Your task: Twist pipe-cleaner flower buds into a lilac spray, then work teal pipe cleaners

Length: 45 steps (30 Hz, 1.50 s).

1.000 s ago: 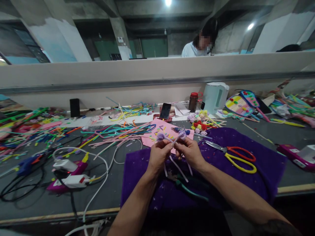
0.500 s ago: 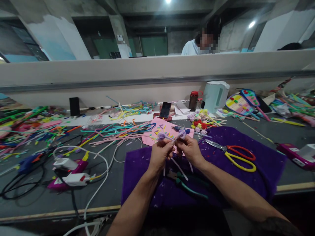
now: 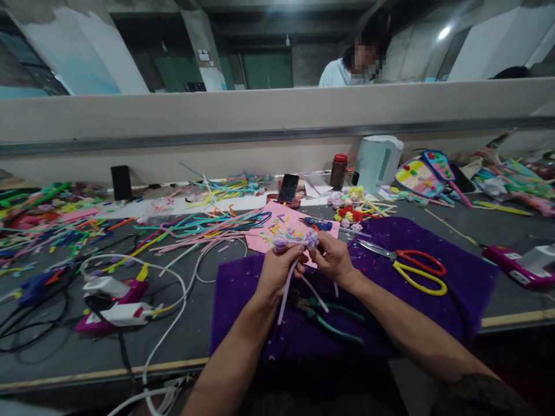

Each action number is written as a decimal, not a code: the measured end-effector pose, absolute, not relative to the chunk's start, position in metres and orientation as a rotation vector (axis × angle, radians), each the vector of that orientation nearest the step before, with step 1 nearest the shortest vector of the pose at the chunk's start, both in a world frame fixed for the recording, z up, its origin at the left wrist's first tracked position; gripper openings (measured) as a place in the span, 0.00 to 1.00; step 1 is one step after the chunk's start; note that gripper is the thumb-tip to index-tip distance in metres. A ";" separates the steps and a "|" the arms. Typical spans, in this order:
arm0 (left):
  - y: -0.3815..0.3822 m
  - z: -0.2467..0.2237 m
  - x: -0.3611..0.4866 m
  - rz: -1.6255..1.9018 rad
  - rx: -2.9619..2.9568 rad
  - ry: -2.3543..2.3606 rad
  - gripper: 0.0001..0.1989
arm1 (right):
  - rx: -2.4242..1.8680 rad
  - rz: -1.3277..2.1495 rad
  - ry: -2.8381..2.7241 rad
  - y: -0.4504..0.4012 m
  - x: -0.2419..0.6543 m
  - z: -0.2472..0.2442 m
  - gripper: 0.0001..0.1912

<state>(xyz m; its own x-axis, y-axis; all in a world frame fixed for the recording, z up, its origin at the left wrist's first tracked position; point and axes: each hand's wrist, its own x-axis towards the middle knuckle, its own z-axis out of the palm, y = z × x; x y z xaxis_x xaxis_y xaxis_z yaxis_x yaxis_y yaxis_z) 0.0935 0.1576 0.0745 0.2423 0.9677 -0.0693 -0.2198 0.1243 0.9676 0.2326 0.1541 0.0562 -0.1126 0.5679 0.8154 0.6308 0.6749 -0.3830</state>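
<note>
Both hands are closed on the work above the middle of the front part of the tabletop (image 3: 56, 353). The left hand (image 3: 281, 270) pinches a lilac fluffy piece (image 3: 309, 238) between thumb and fingers; the right hand (image 3: 335, 259) has its fingertips clamped at the other end of it. The piece shows a tuft on each side, and pale stems (image 3: 285, 297) hang below the hands. Whether it is one part or several joined cannot be determined.

Beneath is a purple cloth (image 3: 236, 289), reaching the tabletop's front edge. On it lie green-handled pliers (image 3: 332, 329), just below the hands, and scissors (image 3: 420, 271) with one red and one yellow handle, toward the tabletop's right edge.

Beyond the hands, a pink sheet (image 3: 256, 241) carries small coloured cuttings. A bunch of small flowers (image 3: 349, 215) lies to its right. A kettle (image 3: 376, 164) and a red-capped bottle (image 3: 338, 173) stand upright near the rear edge. A magenta power strip (image 3: 93, 323) lies near the front edge, toward the front left corner.
</note>
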 end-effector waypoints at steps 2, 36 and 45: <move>0.158 0.073 0.094 1.065 1.038 0.922 0.11 | -0.953 -0.143 -1.816 0.156 0.234 0.053 0.06; 0.159 0.068 0.096 1.113 0.937 0.785 0.15 | -0.828 1.404 -1.114 0.152 0.228 0.060 0.10; 0.155 0.061 0.106 1.258 0.861 0.800 0.15 | -0.947 1.122 -1.230 0.145 0.223 0.065 0.09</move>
